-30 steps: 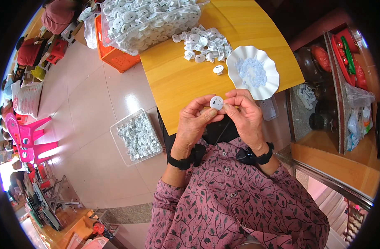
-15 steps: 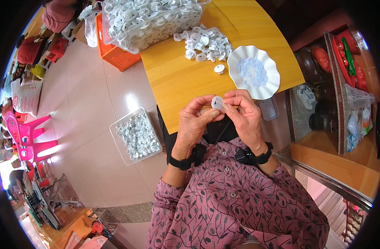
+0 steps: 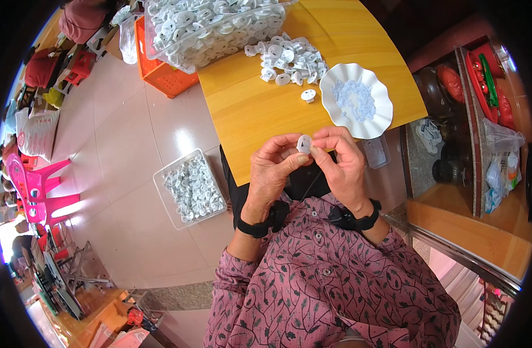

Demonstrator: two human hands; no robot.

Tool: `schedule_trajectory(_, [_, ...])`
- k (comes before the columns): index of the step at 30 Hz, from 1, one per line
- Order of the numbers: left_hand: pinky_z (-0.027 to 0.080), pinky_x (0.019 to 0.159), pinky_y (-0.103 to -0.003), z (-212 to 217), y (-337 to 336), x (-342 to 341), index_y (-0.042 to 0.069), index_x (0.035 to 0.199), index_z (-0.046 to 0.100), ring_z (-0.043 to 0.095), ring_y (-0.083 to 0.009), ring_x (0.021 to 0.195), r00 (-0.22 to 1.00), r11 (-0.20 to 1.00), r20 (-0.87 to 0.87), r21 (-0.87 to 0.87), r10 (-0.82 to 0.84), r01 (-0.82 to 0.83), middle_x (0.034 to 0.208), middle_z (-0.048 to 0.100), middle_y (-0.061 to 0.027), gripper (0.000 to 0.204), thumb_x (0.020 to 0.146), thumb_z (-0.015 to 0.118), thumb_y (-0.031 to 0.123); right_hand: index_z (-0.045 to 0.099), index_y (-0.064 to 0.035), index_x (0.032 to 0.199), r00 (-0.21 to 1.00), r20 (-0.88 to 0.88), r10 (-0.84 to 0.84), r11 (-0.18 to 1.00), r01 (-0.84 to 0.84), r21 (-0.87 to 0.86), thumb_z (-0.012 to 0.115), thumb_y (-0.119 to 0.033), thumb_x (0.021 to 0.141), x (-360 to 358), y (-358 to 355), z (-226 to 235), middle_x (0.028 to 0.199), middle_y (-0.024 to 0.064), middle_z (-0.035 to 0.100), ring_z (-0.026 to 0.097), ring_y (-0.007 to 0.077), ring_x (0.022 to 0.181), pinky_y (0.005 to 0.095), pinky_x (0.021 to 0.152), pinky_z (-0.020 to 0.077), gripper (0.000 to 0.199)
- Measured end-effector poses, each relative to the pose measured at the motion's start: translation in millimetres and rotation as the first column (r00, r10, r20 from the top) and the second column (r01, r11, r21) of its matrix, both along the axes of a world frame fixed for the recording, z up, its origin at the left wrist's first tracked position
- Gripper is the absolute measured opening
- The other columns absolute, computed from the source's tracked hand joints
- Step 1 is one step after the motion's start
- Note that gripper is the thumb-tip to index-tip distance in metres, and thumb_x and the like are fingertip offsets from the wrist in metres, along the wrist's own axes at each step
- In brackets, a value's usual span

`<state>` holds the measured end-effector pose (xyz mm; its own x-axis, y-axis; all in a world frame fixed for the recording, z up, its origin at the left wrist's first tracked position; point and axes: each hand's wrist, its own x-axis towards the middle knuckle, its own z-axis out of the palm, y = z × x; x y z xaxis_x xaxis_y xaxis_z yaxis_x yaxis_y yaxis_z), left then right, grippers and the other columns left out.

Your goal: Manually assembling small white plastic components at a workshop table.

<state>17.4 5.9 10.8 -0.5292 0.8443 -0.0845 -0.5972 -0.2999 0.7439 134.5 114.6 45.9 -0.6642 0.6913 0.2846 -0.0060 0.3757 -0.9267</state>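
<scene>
Barely anything has moved: both hands stay over the near bench edge (image 3: 242,124), left hand (image 3: 271,171) and right hand (image 3: 342,165) fingers pinched together on the small white round part (image 3: 304,143), so fiddling continues.

Head-worn fisheye, steeply downward, close

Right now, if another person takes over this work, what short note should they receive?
Left hand and right hand: both pinch one small white round part between the fingers, above the near edge of the yellow table.
On the table: a loose pile of white parts, one single part, a white wavy plate with small pale pieces.
On the floor, left: a clear tray of white parts.
Done or left: cannot tell which parts are finished.
</scene>
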Motion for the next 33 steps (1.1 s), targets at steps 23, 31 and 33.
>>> schedule_trajectory(23, [0.062,0.081,-0.031,-1,-5,-3,-0.007,0.121,0.061,0.072,-0.0214,0.089,0.999,0.997,0.043,-0.076,-0.016,0.019,0.106,0.070,-0.0163,0.032,0.091,0.069,-0.002,0.061,0.0001,0.094,0.997,0.070,0.014,0.975,-0.029,0.219,0.069,-0.001,0.088,-5,-3,12,0.097,0.0113,0.064,0.066,0.0249,0.089,0.0329,0.076,0.0527,0.010])
schedule_trajectory(31, [0.062,0.081,-0.031,-4,-4,0,-0.007,0.118,0.063,0.070,-0.0185,0.090,1.000,0.998,0.008,-0.055,0.011,-0.011,0.105,0.071,-0.0143,0.031,0.089,0.071,-0.002,0.058,-0.0018,0.095,0.995,0.098,0.002,0.933,-0.037,0.358,0.066,0.001,0.088,-5,-5,2,0.100,0.0120,0.060,0.061,0.0294,0.091,0.0373,0.075,0.0507,0.011])
schedule_trajectory(33, [0.062,0.082,-0.031,-6,-5,0,-0.008,0.118,0.063,0.070,-0.0184,0.090,1.000,0.998,0.000,-0.056,0.012,-0.012,0.104,0.071,-0.0142,0.031,0.089,0.071,-0.002,0.058,-0.0017,0.095,0.995,0.101,0.004,0.933,-0.040,0.359,0.066,0.002,0.088,-6,-6,0,0.100,0.0121,0.060,0.061,0.0299,0.091,0.0377,0.076,0.0504,0.011])
